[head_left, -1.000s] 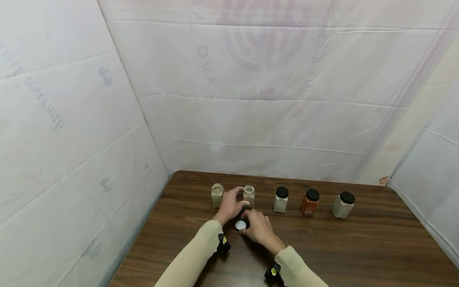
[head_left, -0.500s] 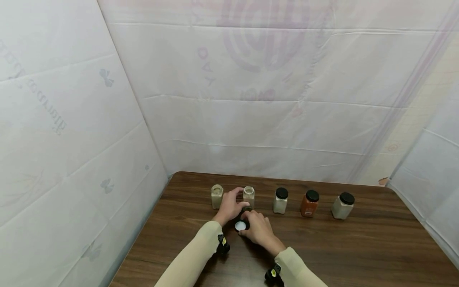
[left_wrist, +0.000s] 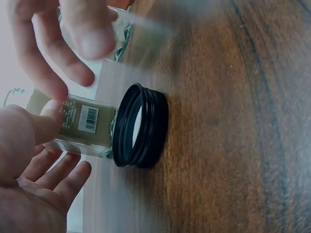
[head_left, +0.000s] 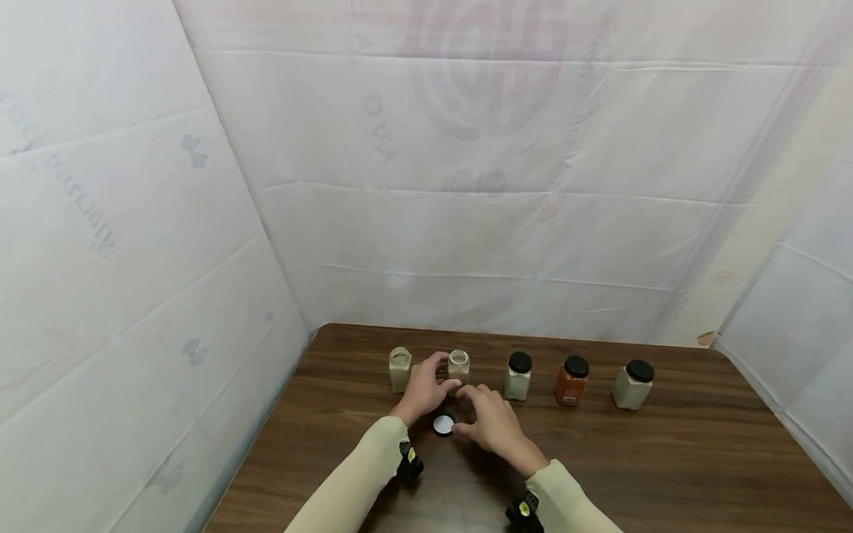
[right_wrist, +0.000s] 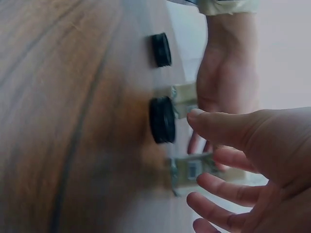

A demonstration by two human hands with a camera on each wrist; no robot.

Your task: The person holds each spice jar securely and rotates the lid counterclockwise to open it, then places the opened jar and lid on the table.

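Note:
My left hand (head_left: pixel 421 387) holds an uncapped glass spice jar (head_left: pixel 458 368) from its left side; the jar stands upright. In the left wrist view the thumb lies against this jar (left_wrist: pixel 82 126), which has tan powder and a barcode label. In front of it a black lid (head_left: pixel 443 425) rests on the table with its white inside up. My right hand (head_left: pixel 494 422) is just right of the lid, its fingers apart and holding nothing. The right wrist view shows a second black lid (right_wrist: pixel 161 49) farther left, hidden in the head view.
Left of the held jar stands another uncapped jar (head_left: pixel 400 369) of pale powder. To the right are three black-capped jars: one pale (head_left: pixel 517 376), one orange-red (head_left: pixel 571 381), one greyish (head_left: pixel 632 385). White cloth walls (head_left: pixel 413 222) enclose the wooden table (head_left: pixel 633 474).
My right hand has drawn back slightly to the right from the lid, and its fingers have spread. The left hand stays at the jar. The head view has shifted slightly.

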